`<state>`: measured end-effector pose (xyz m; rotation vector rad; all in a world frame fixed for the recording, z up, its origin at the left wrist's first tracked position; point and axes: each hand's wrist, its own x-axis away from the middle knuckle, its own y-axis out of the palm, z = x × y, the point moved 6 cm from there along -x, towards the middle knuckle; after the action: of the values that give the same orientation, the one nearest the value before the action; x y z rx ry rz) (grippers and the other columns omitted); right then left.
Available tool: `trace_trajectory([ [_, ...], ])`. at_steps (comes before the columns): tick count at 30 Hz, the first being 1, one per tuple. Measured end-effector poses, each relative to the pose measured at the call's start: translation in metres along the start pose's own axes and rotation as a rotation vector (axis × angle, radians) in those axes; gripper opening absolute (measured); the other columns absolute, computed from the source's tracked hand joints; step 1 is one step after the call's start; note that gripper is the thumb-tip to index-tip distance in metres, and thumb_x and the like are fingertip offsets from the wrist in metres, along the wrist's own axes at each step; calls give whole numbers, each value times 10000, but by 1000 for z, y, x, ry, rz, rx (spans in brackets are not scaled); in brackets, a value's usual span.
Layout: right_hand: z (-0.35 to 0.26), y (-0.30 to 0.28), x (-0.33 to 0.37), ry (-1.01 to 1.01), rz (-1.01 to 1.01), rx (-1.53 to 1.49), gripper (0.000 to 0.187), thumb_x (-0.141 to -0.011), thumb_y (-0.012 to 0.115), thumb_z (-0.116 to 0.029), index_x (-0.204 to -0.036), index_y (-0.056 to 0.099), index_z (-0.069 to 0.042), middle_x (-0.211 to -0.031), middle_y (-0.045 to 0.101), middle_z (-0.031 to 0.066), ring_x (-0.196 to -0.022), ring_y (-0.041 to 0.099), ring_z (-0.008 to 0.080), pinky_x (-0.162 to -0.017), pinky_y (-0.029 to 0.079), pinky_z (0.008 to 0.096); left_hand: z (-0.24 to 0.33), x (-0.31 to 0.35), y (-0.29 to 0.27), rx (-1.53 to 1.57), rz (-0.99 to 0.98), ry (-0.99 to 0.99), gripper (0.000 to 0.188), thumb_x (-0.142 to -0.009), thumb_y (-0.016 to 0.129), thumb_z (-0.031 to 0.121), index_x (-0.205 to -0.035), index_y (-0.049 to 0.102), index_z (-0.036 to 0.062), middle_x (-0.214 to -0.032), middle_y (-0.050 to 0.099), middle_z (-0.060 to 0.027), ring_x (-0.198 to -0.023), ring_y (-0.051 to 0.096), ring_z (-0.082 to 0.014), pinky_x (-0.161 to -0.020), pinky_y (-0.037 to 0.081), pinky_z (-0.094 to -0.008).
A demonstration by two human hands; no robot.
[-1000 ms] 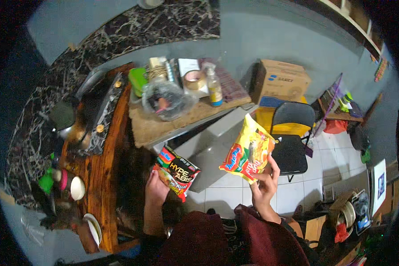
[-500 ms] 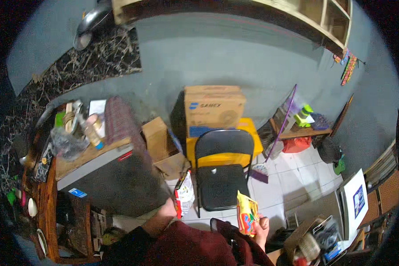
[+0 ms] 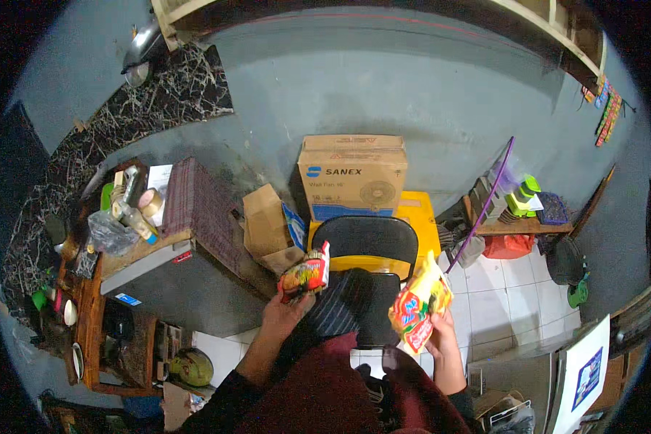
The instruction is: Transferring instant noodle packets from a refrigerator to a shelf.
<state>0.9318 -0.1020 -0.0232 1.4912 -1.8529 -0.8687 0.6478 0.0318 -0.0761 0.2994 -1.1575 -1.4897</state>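
My left hand [image 3: 286,312] grips a red and black food packet [image 3: 304,276] by its lower edge, in front of the chair's left side. My right hand [image 3: 443,331] holds a yellow and red food packet [image 3: 418,307] upright and slightly tilted, to the right of the chair. Both packets look full and crinkled, and the two are apart. Between them stands a black folding chair [image 3: 372,235], its seat partly hidden by dark striped cloth [image 3: 340,304] over my leg.
Behind the chair a large cardboard box [image 3: 351,163] rests on a yellow stand [image 3: 418,210]. An open carton [image 3: 264,220] is left of it. A cluttered dark cabinet [image 3: 217,275] stands at left. A purple broom handle [image 3: 493,184] leans near a low shelf [image 3: 517,228] at right.
Both hands have risen and moved forward with their packets, which now show more of their printed faces. The striped cloth over my leg has come in front of the chair seat.
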Motion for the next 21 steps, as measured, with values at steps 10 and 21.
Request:
trace_trajectory([
  [10, -71, -25, -145, 42, 178, 273, 621, -692, 628, -137, -1225, 335, -12, -1118, 505, 118, -977, 536, 223, -836, 450, 350, 22, -135, 155, -62, -474, 90, 452, -859, 393, 321, -1201, 377, 27, -1184, 461, -98, -1074, 465, -226, -885, 404, -383],
  [21, -316, 240, -358, 272, -343, 1379, 727, -530, 757, 53, -1079, 315, -126, -1013, 466, 29, -970, 485, 157, -765, 465, 281, 237, -242, 396, -259, -483, 52, 442, -846, 398, 390, -1131, 446, 55, -1017, 564, -119, -917, 561, -242, -832, 442, -390],
])
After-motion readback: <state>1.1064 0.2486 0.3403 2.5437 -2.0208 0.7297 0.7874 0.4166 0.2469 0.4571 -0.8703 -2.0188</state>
